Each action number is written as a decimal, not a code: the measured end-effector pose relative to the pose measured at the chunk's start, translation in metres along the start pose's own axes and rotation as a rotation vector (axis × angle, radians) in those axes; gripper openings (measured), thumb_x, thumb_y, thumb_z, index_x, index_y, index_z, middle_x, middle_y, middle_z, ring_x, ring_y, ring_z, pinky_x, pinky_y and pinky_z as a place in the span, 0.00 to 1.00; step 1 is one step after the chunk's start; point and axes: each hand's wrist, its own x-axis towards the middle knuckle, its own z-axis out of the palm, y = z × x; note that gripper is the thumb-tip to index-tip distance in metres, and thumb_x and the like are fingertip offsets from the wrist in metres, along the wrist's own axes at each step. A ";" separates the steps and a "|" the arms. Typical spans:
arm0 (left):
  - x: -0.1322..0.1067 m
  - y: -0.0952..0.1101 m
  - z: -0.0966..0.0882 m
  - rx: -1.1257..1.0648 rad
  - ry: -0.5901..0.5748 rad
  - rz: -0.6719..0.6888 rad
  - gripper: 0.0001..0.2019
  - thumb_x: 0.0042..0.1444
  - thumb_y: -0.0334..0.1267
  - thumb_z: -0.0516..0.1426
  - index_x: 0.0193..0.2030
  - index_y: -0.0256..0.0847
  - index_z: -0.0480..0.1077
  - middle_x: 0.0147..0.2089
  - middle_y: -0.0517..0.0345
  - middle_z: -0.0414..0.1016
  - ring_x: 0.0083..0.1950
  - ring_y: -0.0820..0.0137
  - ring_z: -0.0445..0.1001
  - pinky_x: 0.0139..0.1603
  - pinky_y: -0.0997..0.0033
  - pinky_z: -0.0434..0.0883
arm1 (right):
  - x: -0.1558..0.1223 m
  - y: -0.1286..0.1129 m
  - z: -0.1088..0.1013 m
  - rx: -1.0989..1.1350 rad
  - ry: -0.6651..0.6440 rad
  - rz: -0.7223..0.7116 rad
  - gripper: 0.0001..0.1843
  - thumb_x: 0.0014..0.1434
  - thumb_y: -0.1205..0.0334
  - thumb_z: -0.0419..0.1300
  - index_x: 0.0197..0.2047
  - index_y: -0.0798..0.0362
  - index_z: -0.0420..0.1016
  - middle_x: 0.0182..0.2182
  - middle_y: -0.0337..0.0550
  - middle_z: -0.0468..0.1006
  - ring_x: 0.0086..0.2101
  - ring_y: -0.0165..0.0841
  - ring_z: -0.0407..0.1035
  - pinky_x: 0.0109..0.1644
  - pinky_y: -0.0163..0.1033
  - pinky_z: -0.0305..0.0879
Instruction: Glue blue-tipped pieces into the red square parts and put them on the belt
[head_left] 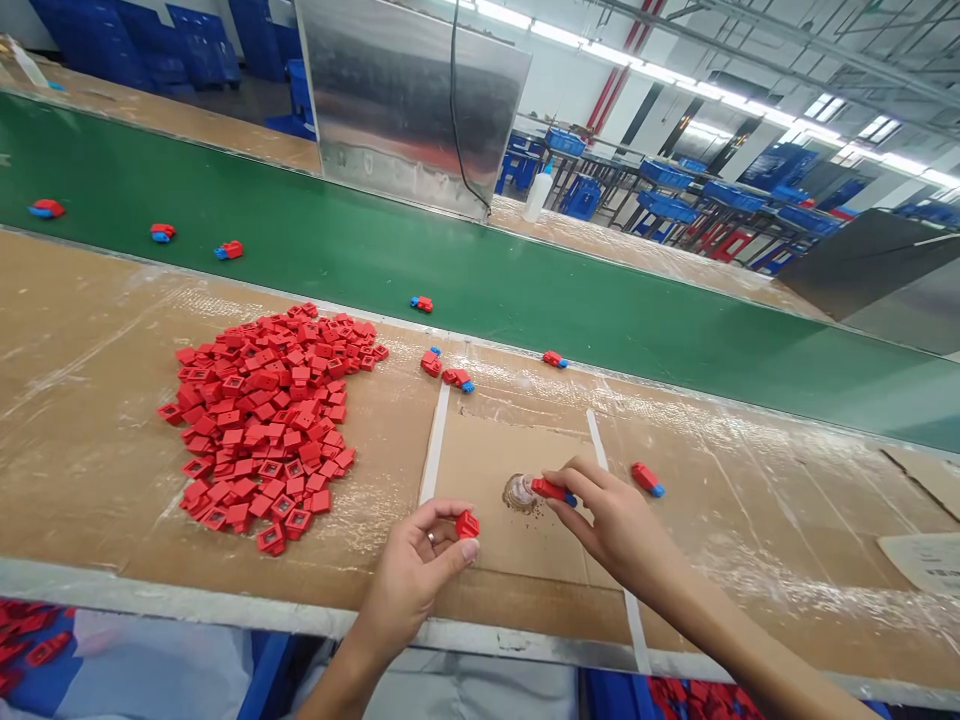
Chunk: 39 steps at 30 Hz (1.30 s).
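Between the thumb and fingers of my left hand is a small red plastic block, with a square hollow on one face. My right hand pinches a red and blue plastic piece, its red end pointing left over a pale lump with a brownish ring on the cardboard. Whether the piece touches the lump I cannot tell. A large heap of red blocks lies to the left of my left hand. Just right of my right hand rests another red and blue piece.
Behind the cardboard-covered bench runs a green conveyor belt carrying several red and blue pieces. Others lie near its edge. A metal panel and a white bottle stand beyond. Below the bench, bins hold red parts.
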 end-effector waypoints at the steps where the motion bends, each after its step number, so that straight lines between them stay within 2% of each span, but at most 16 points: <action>1: 0.000 0.000 0.000 -0.001 -0.003 0.000 0.14 0.49 0.36 0.68 0.43 0.39 0.76 0.37 0.57 0.79 0.39 0.70 0.73 0.42 0.73 0.69 | 0.000 0.000 0.000 0.003 -0.002 0.001 0.10 0.68 0.59 0.50 0.45 0.51 0.71 0.36 0.47 0.73 0.34 0.39 0.72 0.37 0.42 0.68; 8: 0.001 0.000 0.001 0.011 -0.009 0.003 0.14 0.49 0.36 0.68 0.43 0.39 0.76 0.35 0.58 0.77 0.38 0.70 0.73 0.40 0.74 0.69 | 0.003 -0.005 -0.004 -0.008 -0.019 0.024 0.10 0.68 0.59 0.50 0.45 0.50 0.70 0.37 0.47 0.74 0.34 0.39 0.72 0.36 0.42 0.68; 15: 0.000 -0.002 -0.001 0.009 -0.022 -0.011 0.16 0.49 0.37 0.68 0.45 0.38 0.76 0.37 0.56 0.78 0.39 0.69 0.74 0.41 0.72 0.70 | 0.009 -0.009 -0.013 0.032 0.022 0.060 0.09 0.68 0.58 0.51 0.47 0.49 0.69 0.41 0.47 0.75 0.39 0.40 0.71 0.41 0.45 0.68; 21: -0.002 -0.001 -0.001 0.005 -0.073 -0.022 0.16 0.50 0.36 0.67 0.47 0.38 0.76 0.37 0.55 0.78 0.39 0.69 0.74 0.42 0.72 0.71 | 0.005 -0.017 -0.025 0.173 0.143 0.169 0.10 0.67 0.53 0.54 0.46 0.48 0.72 0.39 0.46 0.77 0.33 0.38 0.70 0.36 0.44 0.68; 24: -0.003 -0.001 0.000 -0.019 -0.072 -0.042 0.17 0.50 0.36 0.67 0.48 0.38 0.75 0.38 0.54 0.79 0.41 0.68 0.75 0.45 0.69 0.72 | -0.008 -0.033 -0.013 0.367 0.204 0.253 0.11 0.66 0.52 0.56 0.47 0.48 0.72 0.40 0.47 0.77 0.34 0.39 0.71 0.38 0.45 0.70; 27: -0.003 0.000 0.000 -0.019 -0.090 -0.049 0.16 0.50 0.36 0.67 0.47 0.38 0.75 0.38 0.54 0.79 0.40 0.68 0.76 0.46 0.68 0.73 | -0.022 -0.053 0.011 0.640 0.181 0.327 0.12 0.66 0.53 0.57 0.49 0.48 0.72 0.42 0.48 0.78 0.39 0.40 0.73 0.43 0.45 0.72; 30: -0.003 0.001 0.000 -0.010 -0.120 -0.042 0.15 0.51 0.35 0.67 0.46 0.38 0.76 0.39 0.54 0.81 0.41 0.69 0.77 0.46 0.71 0.72 | -0.028 -0.067 0.032 0.844 0.151 0.399 0.14 0.66 0.52 0.57 0.50 0.49 0.71 0.41 0.47 0.78 0.39 0.38 0.75 0.43 0.43 0.74; 34: -0.004 0.002 0.002 0.000 -0.139 -0.027 0.15 0.51 0.34 0.67 0.46 0.38 0.75 0.40 0.53 0.82 0.42 0.68 0.78 0.46 0.72 0.72 | -0.025 -0.072 0.042 0.897 0.129 0.420 0.15 0.65 0.51 0.58 0.49 0.51 0.71 0.38 0.47 0.79 0.37 0.38 0.75 0.42 0.42 0.74; 39: -0.005 0.001 0.002 -0.018 -0.171 -0.021 0.14 0.53 0.34 0.66 0.47 0.39 0.75 0.41 0.52 0.82 0.46 0.65 0.78 0.50 0.69 0.72 | -0.023 -0.071 0.044 0.880 0.110 0.400 0.15 0.65 0.52 0.58 0.49 0.52 0.72 0.37 0.47 0.80 0.36 0.38 0.75 0.40 0.41 0.73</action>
